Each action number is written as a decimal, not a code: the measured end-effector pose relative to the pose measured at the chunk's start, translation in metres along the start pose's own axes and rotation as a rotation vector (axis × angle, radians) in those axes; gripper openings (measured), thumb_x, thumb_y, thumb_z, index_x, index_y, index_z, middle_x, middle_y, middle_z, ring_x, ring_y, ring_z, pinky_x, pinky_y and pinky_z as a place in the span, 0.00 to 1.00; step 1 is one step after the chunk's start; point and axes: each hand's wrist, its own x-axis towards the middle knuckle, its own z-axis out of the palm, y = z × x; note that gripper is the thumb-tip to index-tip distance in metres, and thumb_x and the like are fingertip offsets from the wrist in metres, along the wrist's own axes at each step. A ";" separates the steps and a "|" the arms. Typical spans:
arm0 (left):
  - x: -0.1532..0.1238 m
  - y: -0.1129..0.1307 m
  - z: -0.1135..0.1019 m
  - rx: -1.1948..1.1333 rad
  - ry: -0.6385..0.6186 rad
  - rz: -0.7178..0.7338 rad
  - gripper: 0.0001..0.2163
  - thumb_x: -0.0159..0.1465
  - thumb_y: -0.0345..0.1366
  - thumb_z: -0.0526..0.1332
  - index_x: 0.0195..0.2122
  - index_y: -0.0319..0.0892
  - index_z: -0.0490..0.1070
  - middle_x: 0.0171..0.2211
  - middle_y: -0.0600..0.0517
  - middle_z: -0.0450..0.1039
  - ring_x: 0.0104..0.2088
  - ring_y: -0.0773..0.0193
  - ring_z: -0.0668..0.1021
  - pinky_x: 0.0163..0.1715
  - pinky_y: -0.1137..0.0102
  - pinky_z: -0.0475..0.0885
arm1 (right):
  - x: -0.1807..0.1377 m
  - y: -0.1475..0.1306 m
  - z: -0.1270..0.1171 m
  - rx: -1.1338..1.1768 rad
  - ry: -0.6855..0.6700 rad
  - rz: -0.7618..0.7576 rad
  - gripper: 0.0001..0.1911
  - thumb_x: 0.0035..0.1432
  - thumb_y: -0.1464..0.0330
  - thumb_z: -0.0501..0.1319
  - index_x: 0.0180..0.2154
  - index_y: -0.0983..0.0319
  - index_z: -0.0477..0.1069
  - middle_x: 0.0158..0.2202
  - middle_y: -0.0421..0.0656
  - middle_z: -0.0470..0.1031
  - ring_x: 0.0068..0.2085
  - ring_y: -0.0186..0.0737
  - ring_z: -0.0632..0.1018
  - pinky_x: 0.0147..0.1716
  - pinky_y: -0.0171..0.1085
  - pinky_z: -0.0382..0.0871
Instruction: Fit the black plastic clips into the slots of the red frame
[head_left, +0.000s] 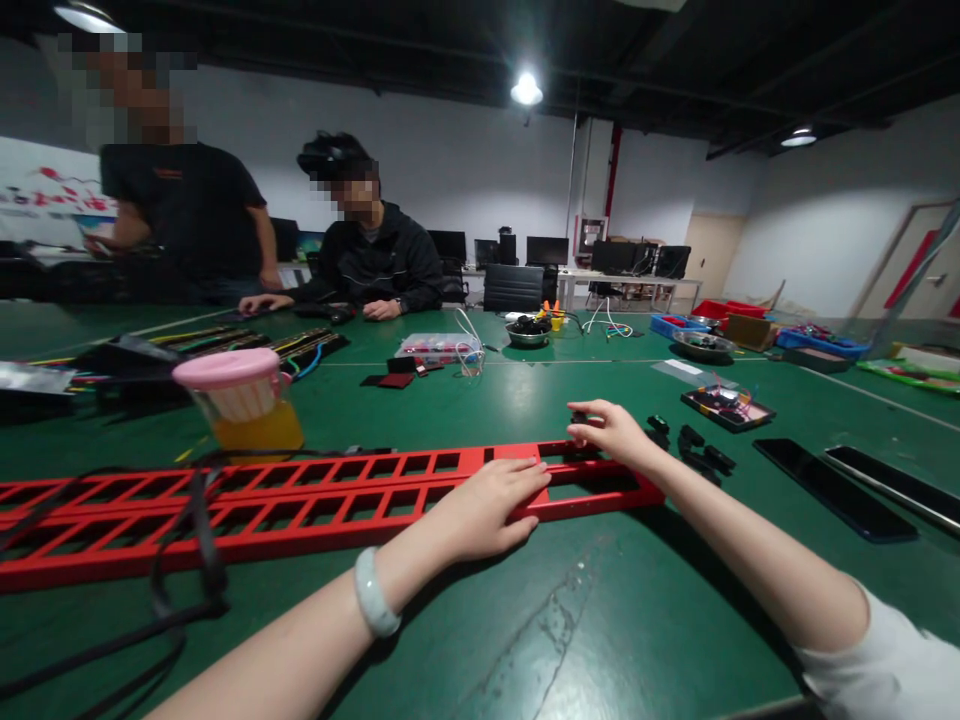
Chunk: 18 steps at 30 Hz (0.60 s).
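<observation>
Red slotted frame (292, 541), one: flat on the green table (442, 640), running left to right. Left hand (487, 508): laid over it, gripping nothing; steady pressure should brace it. Small black piece (579, 416), one: pinched in right hand (619, 437) above the far rail; light fingertip hold should aid fine turning.

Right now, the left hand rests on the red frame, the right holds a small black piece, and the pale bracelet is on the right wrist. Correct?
No: the head view shows the pale bracelet on the left wrist. The left hand rests on the red frame, and the right hand holds a small black piece.
</observation>
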 end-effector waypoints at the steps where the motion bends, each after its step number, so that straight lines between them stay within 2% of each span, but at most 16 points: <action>1: 0.000 0.000 0.001 0.003 -0.004 0.003 0.22 0.57 0.34 0.56 0.54 0.44 0.59 0.54 0.47 0.61 0.55 0.55 0.62 0.54 0.59 0.58 | 0.001 0.005 0.007 -0.044 0.005 -0.029 0.23 0.47 0.62 0.62 0.46 0.62 0.69 0.39 0.46 0.71 0.33 0.37 0.74 0.36 0.40 0.70; 5: 0.000 -0.002 0.003 0.015 -0.022 -0.002 0.23 0.57 0.34 0.56 0.54 0.44 0.58 0.55 0.47 0.60 0.56 0.55 0.61 0.54 0.59 0.57 | 0.001 0.020 0.015 -0.158 -0.022 -0.123 0.22 0.44 0.62 0.64 0.43 0.61 0.71 0.40 0.47 0.69 0.42 0.41 0.71 0.43 0.41 0.67; 12: 0.000 0.000 0.002 -0.002 -0.008 -0.018 0.23 0.57 0.35 0.56 0.55 0.45 0.58 0.55 0.47 0.60 0.55 0.55 0.62 0.53 0.60 0.58 | 0.000 0.026 0.015 -0.046 -0.037 -0.106 0.22 0.50 0.67 0.59 0.49 0.59 0.66 0.41 0.45 0.64 0.40 0.36 0.71 0.41 0.39 0.67; 15: 0.001 0.000 0.002 0.001 -0.010 -0.015 0.23 0.57 0.35 0.56 0.55 0.45 0.58 0.55 0.48 0.60 0.56 0.56 0.61 0.54 0.60 0.57 | -0.001 0.027 0.019 0.026 -0.015 -0.092 0.25 0.46 0.66 0.63 0.48 0.59 0.64 0.39 0.43 0.66 0.37 0.35 0.71 0.39 0.38 0.68; 18: 0.001 -0.001 0.003 0.008 -0.017 -0.017 0.23 0.57 0.35 0.56 0.56 0.46 0.57 0.55 0.48 0.60 0.56 0.56 0.61 0.54 0.60 0.57 | -0.002 0.026 0.020 0.077 0.059 -0.047 0.25 0.37 0.63 0.67 0.40 0.62 0.64 0.35 0.41 0.69 0.36 0.37 0.72 0.37 0.39 0.68</action>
